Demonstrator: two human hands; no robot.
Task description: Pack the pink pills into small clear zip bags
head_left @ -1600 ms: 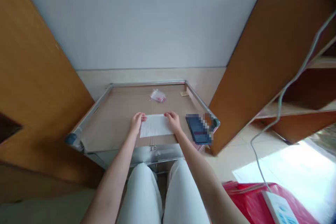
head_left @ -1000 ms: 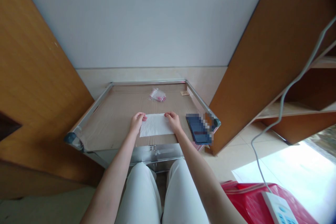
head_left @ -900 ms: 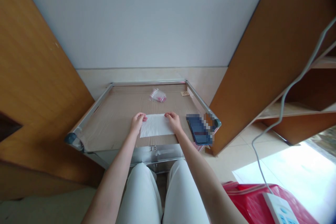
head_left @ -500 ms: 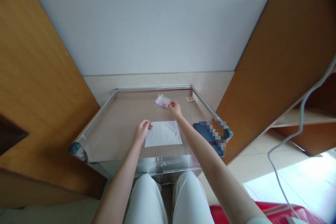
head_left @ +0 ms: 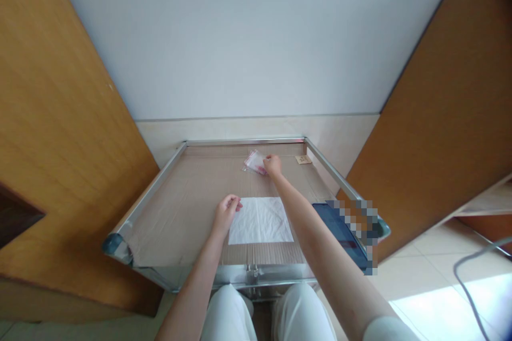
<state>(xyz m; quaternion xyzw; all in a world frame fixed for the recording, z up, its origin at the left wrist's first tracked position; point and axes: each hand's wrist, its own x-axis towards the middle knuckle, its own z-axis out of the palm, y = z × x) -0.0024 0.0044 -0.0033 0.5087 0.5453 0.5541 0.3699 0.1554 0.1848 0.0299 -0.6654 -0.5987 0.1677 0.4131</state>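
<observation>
My right hand [head_left: 272, 164] reaches to the far part of the table, its fingers closed in a pinch at the right edge of a clear plastic zip bag [head_left: 255, 161] with red marks. The bag looks like one of a small pile. A creased white sheet, paper or cloth [head_left: 261, 221], lies flat nearer to me. By its upper left corner is my left hand [head_left: 229, 209], fingers curled together; whether anything is between them I cannot make out.
The table [head_left: 168, 213] has a brown covering and a raised metal rim. At its right lie a dark tablet or phone [head_left: 334, 226], partly pixelated, and a small tan card [head_left: 303, 160]. Wooden panels [head_left: 436, 96] flank it; a grey cable [head_left: 466, 272] hangs at right.
The view has shifted, so the table sits lower and looks larger. My right hand now covers more of the bag's right edge. The red object at the bottom right has left the view.
</observation>
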